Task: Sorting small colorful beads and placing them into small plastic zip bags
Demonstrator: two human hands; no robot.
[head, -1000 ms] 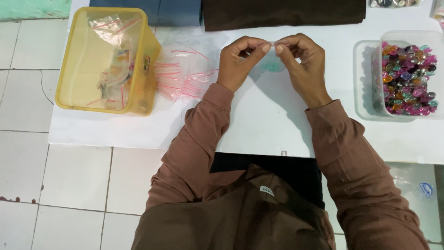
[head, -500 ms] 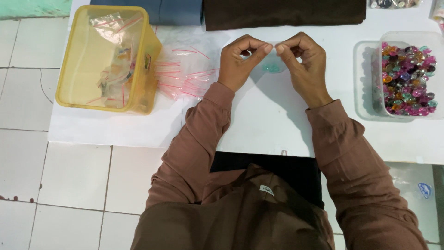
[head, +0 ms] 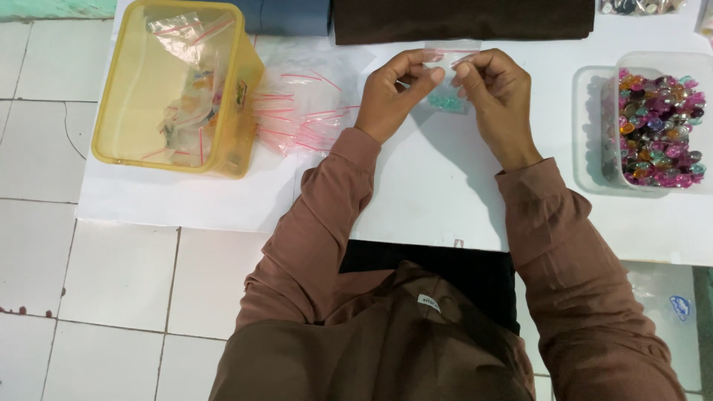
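My left hand and my right hand both pinch the top edge of a small clear zip bag with a pink strip. The bag hangs between my fingertips over the white sheet. A few turquoise beads lie in its bottom. Both arms wear brown sleeves.
A clear box of mixed coloured beads stands to the right. A pile of empty clear zip bags lies left of my hands, next to a yellow tub holding filled bags. Dark cloth lies along the far edge. White floor tiles surround the sheet.
My hands stay pinched on the bag's top; only slight finger movement shows along the strip.
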